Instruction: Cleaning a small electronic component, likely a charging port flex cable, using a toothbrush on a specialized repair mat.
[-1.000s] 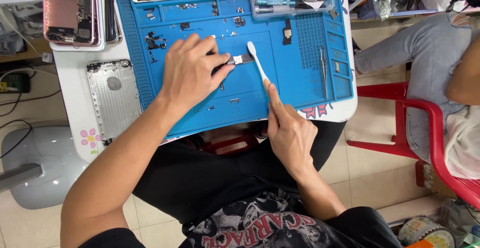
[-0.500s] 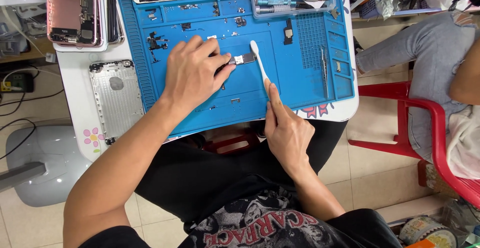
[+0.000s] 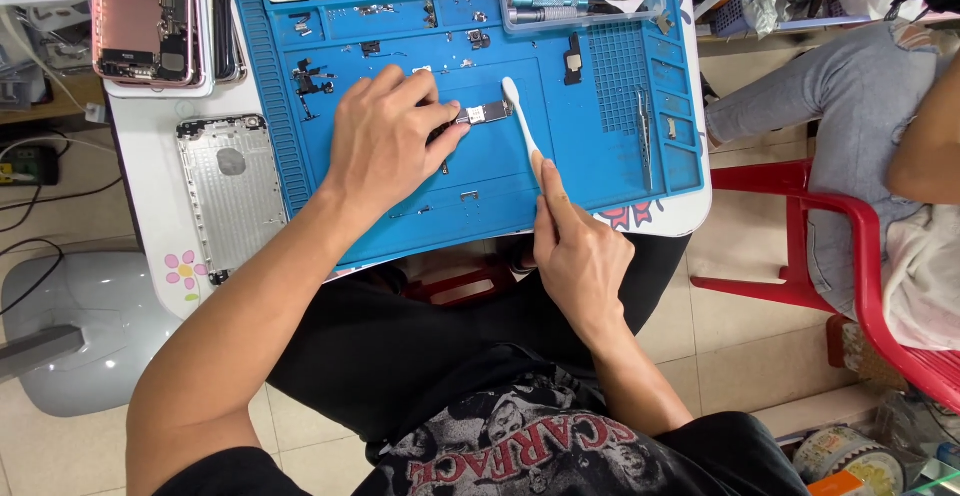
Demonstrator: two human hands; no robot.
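In the middle of the frame the left hand [image 3: 385, 141] lies on the blue mat [image 3: 600, 156], palm down. Its fingertips are pinched on a small metal part [image 3: 488, 113] and press it flat on the mat, just above the centre of the mat. The right hand [image 3: 575, 251] is lower, at the near edge of the mat, and its fingers are closed around the handle of a white brush [image 3: 520, 116]. The brush points up and a little left, and its head is just beside the right end of the part, touching it or almost.

Tweezers [image 3: 645, 136] lie on the right side of the mat. A clear tray [image 3: 655, 1] with tools stands at the upper right of the mat. A silver phone back [image 3: 232, 191] lies on the table left of the mat, and a pink phone [image 3: 145, 16] is in the upper left of the frame. A red chair [image 3: 800, 246] is at the right.
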